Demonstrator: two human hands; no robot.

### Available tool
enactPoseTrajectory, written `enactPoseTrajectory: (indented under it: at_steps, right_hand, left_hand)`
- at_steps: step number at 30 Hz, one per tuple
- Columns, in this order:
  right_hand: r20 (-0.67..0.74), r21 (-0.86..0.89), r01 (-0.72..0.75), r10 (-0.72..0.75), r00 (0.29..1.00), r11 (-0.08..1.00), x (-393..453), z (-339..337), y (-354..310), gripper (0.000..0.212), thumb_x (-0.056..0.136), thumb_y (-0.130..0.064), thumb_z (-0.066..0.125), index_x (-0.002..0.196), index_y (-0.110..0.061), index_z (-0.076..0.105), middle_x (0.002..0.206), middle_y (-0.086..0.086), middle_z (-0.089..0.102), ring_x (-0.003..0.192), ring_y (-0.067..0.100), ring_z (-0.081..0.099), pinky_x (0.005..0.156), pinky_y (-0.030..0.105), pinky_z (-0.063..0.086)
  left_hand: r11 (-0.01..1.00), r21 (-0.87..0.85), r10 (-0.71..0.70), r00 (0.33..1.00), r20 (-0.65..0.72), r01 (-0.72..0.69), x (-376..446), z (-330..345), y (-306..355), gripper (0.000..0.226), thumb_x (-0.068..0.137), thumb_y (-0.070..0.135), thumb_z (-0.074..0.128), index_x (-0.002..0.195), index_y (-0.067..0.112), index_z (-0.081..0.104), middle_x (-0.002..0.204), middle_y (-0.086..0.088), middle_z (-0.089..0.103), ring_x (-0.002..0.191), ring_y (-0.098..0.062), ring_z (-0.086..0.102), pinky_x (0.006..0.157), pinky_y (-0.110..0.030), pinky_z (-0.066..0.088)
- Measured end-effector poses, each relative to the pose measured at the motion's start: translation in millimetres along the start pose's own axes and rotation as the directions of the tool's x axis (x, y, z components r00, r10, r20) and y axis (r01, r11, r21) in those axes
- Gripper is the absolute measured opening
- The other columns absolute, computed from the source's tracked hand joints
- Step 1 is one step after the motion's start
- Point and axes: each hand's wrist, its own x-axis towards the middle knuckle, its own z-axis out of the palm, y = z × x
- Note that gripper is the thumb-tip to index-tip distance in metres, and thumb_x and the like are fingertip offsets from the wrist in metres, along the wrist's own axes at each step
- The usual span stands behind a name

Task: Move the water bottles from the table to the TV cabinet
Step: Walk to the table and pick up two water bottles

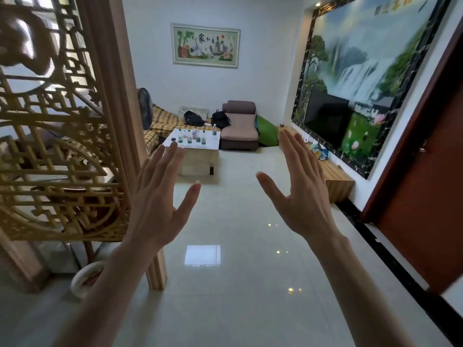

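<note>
Several clear water bottles with green labels stand upright on a white coffee table far across the room. One more bottle stands apart near the table's right rear corner. The low wooden TV cabinet runs along the right wall under a black TV. My left hand and my right hand are both raised in front of me, backs toward me, fingers spread, holding nothing. Both hands are far from the bottles.
A carved wooden lattice screen with a post stands close on the left. A checked sofa with black backpacks and a brown armchair sit behind the table. A dark red door is on the right. Glossy tiled floor lies between.
</note>
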Motion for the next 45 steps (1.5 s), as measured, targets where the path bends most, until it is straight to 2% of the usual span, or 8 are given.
enactPoseTrajectory:
  at_steps: [11,14,16,19,26,34,38,45]
  right_hand:
    - [0.004,0.044,-0.014,0.014,1.0,0.999,126.3,120.7,128.6,0.081,0.097,-0.072,0.034,0.161,-0.023,0.022,0.169,-0.005,0.023,0.158,0.011,0.011,0.128,0.04,0.016]
    - [0.008,0.048,0.004,-0.004,1.0,0.999,162.9,156.2,155.5,0.082,0.097,-0.073,0.034,0.162,-0.026,0.019,0.169,-0.009,0.019,0.156,0.003,0.004,0.126,0.027,0.004]
    - [0.013,0.054,0.014,-0.015,1.0,0.998,186.2,178.2,171.1,0.081,0.097,-0.072,0.036,0.162,-0.026,0.019,0.169,-0.011,0.018,0.155,-0.001,0.0,0.124,0.025,0.002]
    - [0.019,0.083,0.04,-0.042,0.999,0.996,218.1,212.0,192.6,0.081,0.098,-0.072,0.035,0.162,-0.025,0.02,0.169,-0.009,0.02,0.156,0.002,0.002,0.126,0.03,0.006]
    - [0.066,0.107,0.027,-0.035,0.997,0.994,285.5,302.2,235.5,0.082,0.096,-0.073,0.032,0.161,-0.026,0.019,0.17,-0.009,0.017,0.157,0.005,0.005,0.124,0.022,-0.003]
    - [0.076,0.12,0.01,-0.019,0.997,0.993,381.0,423.8,272.3,0.079,0.097,-0.069,0.037,0.161,-0.027,0.019,0.169,-0.011,0.017,0.157,0.004,0.005,0.126,0.029,0.004]
    - [0.062,0.145,-0.041,0.032,0.998,0.989,423.1,485.6,287.1,0.077,0.098,-0.068,0.037,0.161,-0.026,0.021,0.169,-0.009,0.021,0.157,0.005,0.008,0.127,0.043,0.019]
    - [0.061,0.13,-0.011,0.003,0.998,0.992,488.3,564.3,314.7,0.077,0.099,-0.065,0.041,0.161,-0.022,0.024,0.169,-0.006,0.023,0.157,0.007,0.009,0.128,0.041,0.017]
  left_hand:
    - [0.998,0.041,-0.039,0.999,-0.002,0.039,136.3,151.3,-59.8,0.071,0.102,0.066,0.03,0.163,0.03,0.023,0.174,0.012,0.017,0.162,-0.012,0.01,0.13,-0.043,0.015]
    - [0.997,0.051,-0.056,0.998,-0.005,0.056,167.2,187.8,-74.5,0.071,0.103,0.067,0.029,0.164,0.031,0.022,0.174,0.012,0.015,0.162,-0.012,0.01,0.13,-0.045,0.015]
    - [0.995,0.063,-0.075,0.997,0.002,0.075,184.8,209.7,-86.3,0.072,0.102,0.067,0.029,0.164,0.031,0.021,0.174,0.012,0.015,0.162,-0.012,0.01,0.13,-0.046,0.016]
    - [0.993,0.065,-0.094,0.996,-0.001,0.094,212.6,241.1,-108.2,0.072,0.102,0.068,0.029,0.163,0.031,0.023,0.174,0.011,0.017,0.162,-0.012,0.011,0.13,-0.045,0.016]
    - [0.993,0.059,-0.099,0.995,-0.01,0.099,275.5,319.7,-173.4,0.071,0.102,0.067,0.031,0.163,0.031,0.025,0.173,0.011,0.019,0.162,-0.011,0.011,0.129,-0.047,0.019]
    - [0.994,0.035,-0.1,0.995,-0.026,0.101,368.6,407.1,-284.6,0.071,0.103,0.066,0.033,0.163,0.029,0.026,0.173,0.012,0.018,0.162,-0.01,0.012,0.127,-0.044,0.021]
    - [0.994,0.011,-0.111,0.994,-0.024,0.111,415.7,440.8,-340.2,0.071,0.102,0.068,0.031,0.162,0.029,0.027,0.173,0.013,0.019,0.162,-0.009,0.011,0.124,-0.046,0.025]
    - [0.992,-0.023,-0.121,0.993,-0.013,0.12,476.3,497.2,-397.7,0.074,0.101,0.068,0.03,0.161,0.024,0.03,0.173,0.007,0.022,0.162,-0.011,0.012,0.125,-0.043,0.023]
